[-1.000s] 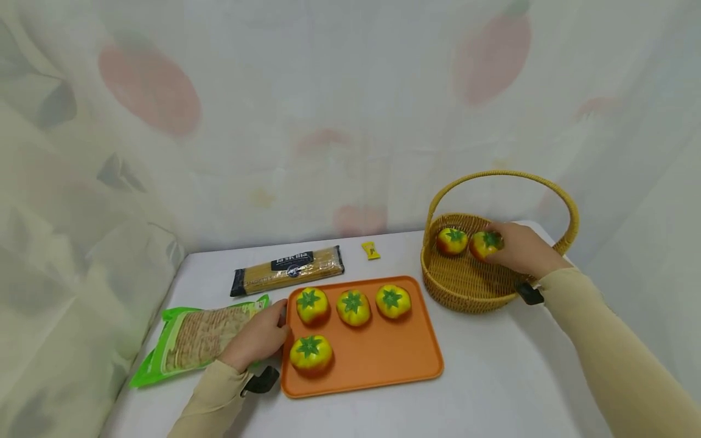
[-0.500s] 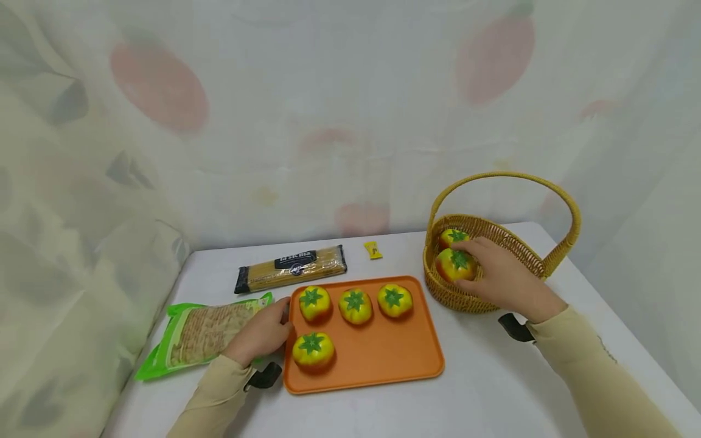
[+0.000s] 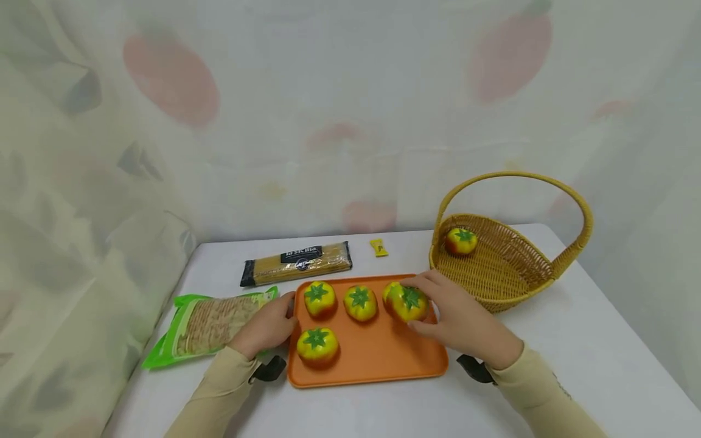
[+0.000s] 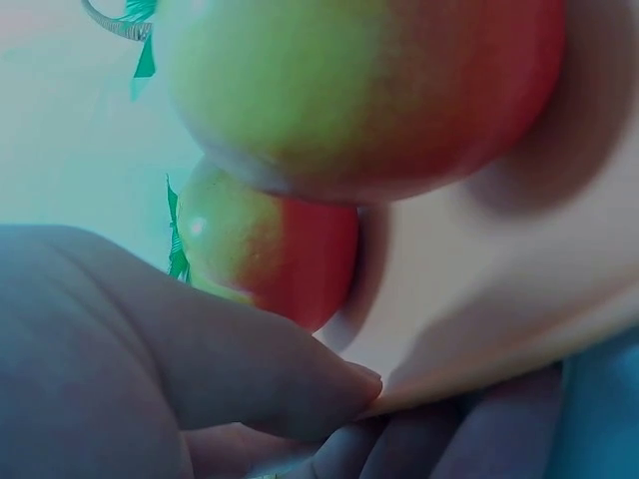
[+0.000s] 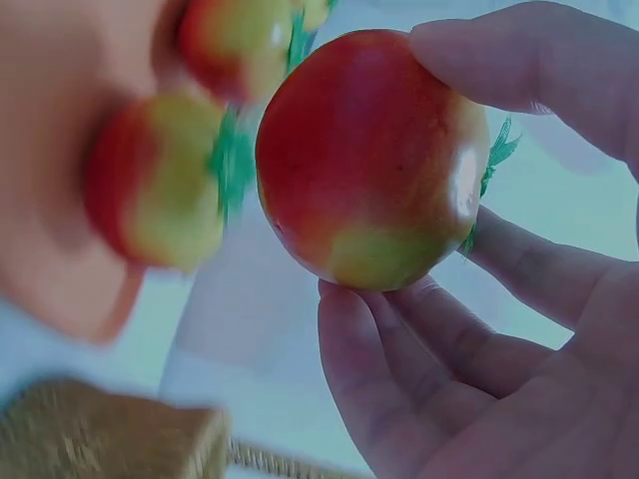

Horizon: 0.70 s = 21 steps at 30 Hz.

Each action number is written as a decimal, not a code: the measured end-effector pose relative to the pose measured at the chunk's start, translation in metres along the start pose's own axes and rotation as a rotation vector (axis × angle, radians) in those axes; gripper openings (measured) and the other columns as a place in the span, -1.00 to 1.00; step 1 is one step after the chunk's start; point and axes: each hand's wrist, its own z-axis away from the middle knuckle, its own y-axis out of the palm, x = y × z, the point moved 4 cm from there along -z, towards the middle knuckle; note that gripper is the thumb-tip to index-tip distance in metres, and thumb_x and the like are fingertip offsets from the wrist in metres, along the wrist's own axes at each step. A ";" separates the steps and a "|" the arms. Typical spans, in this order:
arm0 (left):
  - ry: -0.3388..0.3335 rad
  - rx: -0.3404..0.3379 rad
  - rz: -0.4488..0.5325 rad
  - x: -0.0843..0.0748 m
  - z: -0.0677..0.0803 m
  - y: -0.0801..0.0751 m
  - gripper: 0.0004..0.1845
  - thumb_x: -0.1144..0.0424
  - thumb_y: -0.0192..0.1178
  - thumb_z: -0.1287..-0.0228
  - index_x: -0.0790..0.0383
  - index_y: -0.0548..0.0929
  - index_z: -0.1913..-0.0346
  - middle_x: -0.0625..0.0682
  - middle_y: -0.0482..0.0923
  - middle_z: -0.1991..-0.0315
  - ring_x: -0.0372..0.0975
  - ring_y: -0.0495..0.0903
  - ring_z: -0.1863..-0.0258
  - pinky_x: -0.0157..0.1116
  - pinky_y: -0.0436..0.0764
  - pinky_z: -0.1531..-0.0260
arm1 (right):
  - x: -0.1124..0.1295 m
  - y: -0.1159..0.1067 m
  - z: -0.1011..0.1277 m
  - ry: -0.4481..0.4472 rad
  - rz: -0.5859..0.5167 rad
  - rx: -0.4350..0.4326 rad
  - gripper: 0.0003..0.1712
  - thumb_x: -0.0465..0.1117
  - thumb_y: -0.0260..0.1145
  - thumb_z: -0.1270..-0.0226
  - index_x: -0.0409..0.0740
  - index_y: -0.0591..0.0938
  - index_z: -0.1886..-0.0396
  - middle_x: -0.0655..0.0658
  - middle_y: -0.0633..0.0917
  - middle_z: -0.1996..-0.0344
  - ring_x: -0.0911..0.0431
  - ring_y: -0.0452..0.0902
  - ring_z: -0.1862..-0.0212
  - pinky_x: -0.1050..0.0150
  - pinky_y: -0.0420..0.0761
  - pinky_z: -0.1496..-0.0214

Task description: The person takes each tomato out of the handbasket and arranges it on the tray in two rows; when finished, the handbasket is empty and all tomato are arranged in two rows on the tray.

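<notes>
My right hand (image 3: 432, 307) grips a yellow-red toy tomato (image 3: 406, 302) with a green stalk (image 5: 369, 160), held low over the right end of the back row on the orange tray (image 3: 383, 359). It partly hides another tomato just behind it. Three more tomatoes sit on the tray: two in the back row (image 3: 320, 299) (image 3: 360, 302) and one at the front left (image 3: 317, 345). My left hand (image 3: 274, 322) grips the tray's left rim (image 4: 479, 329), thumb (image 4: 200, 349) on top and fingers underneath. One tomato (image 3: 461, 241) lies in the wicker basket (image 3: 515, 274).
The handled basket stands right of the tray. A spaghetti pack (image 3: 298, 263) and a small yellow sweet (image 3: 378, 247) lie behind the tray. A green noodle packet (image 3: 213, 325) lies to its left. A patterned curtain hangs behind the white table (image 3: 575, 365).
My right hand lifted one tomato out of the basket and carried it left to the tray's back row. The basket now holds one tomato. My left hand stayed on the tray's rim.
</notes>
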 end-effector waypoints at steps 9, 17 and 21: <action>0.010 -0.013 -0.007 -0.004 0.001 -0.001 -0.31 0.29 0.17 -0.54 0.36 0.31 -0.64 0.18 0.71 -0.12 -0.15 0.65 0.15 -0.11 0.71 0.03 | 0.022 0.043 -0.002 -0.012 -0.078 0.112 -0.24 -0.04 0.66 -0.26 0.17 0.60 -0.46 0.06 0.56 -0.30 0.18 0.58 -0.23 0.04 0.70 -0.33; 0.031 -0.018 -0.007 -0.006 0.003 -0.002 -0.33 0.30 0.16 -0.55 0.38 0.30 -0.64 0.21 0.70 -0.17 -0.16 0.66 0.13 -0.07 0.71 -0.02 | 0.024 0.065 -0.002 -0.035 -0.113 0.178 -0.29 -0.04 0.64 -0.27 0.18 0.63 -0.41 0.10 0.57 -0.25 0.19 0.57 -0.24 0.01 0.69 -0.35; 0.029 -0.017 0.003 -0.005 0.004 -0.002 -0.32 0.30 0.16 -0.56 0.39 0.30 -0.64 0.21 0.71 -0.15 -0.17 0.66 0.17 -0.08 0.72 0.02 | 0.026 0.071 -0.004 -0.049 -0.121 0.185 -0.32 -0.03 0.64 -0.27 0.15 0.64 -0.38 0.13 0.57 -0.21 0.21 0.58 -0.21 0.03 0.71 -0.33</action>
